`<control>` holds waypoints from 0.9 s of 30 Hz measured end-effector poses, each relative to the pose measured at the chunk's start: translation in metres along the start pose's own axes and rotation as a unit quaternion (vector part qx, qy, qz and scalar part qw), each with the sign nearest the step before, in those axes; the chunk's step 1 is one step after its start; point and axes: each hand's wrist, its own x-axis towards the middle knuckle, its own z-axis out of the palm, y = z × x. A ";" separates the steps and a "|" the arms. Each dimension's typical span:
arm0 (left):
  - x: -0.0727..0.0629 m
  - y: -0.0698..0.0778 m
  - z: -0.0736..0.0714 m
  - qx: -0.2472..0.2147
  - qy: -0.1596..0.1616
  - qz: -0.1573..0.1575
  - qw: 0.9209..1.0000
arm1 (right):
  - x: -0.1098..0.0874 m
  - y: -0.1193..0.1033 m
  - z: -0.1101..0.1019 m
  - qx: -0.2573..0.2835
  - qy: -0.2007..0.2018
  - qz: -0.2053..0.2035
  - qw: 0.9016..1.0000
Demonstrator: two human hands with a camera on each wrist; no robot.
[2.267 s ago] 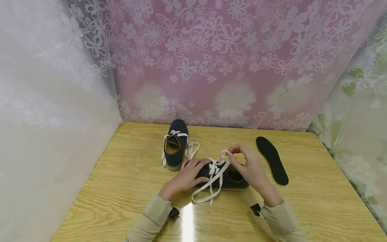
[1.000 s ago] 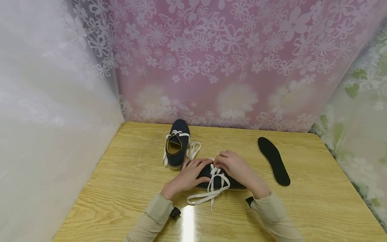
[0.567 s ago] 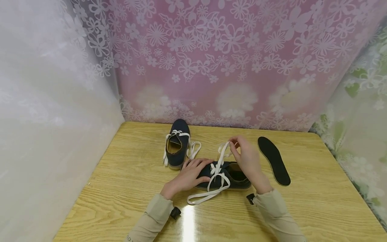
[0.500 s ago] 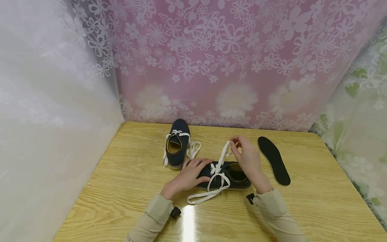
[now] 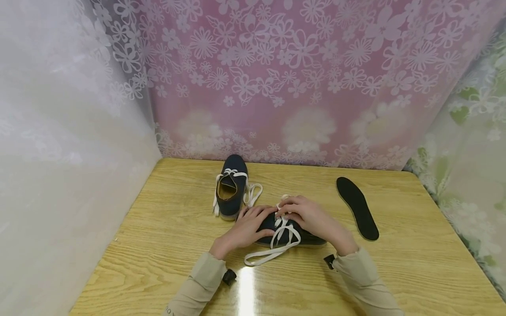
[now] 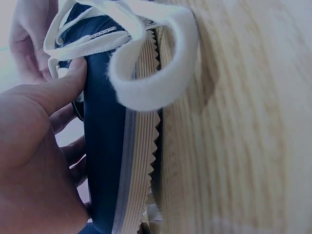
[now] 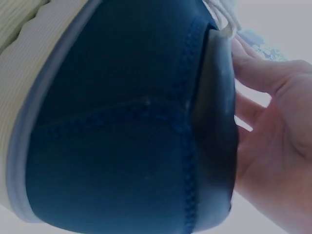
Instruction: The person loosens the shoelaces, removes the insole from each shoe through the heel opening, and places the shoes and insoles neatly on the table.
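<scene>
A navy canvas shoe lies sideways on the table, toe to the left and heel to the right. My left hand grips its toe part, thumb on the near side and fingers over the top. At the eyelets, the bent fingers of my right hand pinch the white shoelace, mostly hidden under them. The other lace falls in a loop over the near side; its tip shows in the left wrist view, above the ribbed sole. The right wrist view is filled by the shoe's heel.
A second navy shoe with loose white laces stands behind the left hand, toe toward the curtain. A black insole lies at the right on the wooden table.
The right hand pulled a lace up and to the right, off the shoe, and has come back down to the eyelets. The left hand keeps its hold on the toe.
</scene>
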 end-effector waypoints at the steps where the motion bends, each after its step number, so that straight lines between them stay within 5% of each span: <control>1: 0.000 0.000 0.000 0.000 0.001 0.001 1.000 | 0.000 0.000 0.000 0.003 -0.005 -0.004 1.000; 4: 0.000 -0.001 0.001 -0.002 0.002 0.004 1.000 | 0.001 0.001 0.003 -0.009 0.019 -0.003 1.000; 7: 0.000 -0.001 0.001 0.001 0.001 0.003 1.000 | 0.003 0.002 0.004 -0.043 0.092 0.025 0.995; 11: 0.001 -0.001 0.001 0.001 0.002 0.007 1.000 | 0.006 0.004 -0.002 -0.073 0.211 0.072 0.972; 14: 0.001 -0.001 0.001 -0.005 0.001 0.007 1.000 | 0.006 0.006 -0.006 -0.073 0.257 0.091 0.959; 18: 0.000 -0.001 0.001 -0.007 0.000 0.006 1.000 | 0.004 0.009 -0.007 -0.077 0.249 0.096 0.961; 27: -0.001 -0.001 0.000 -0.006 -0.002 0.005 1.000 | -0.012 0.007 -0.009 -0.050 0.141 0.124 0.981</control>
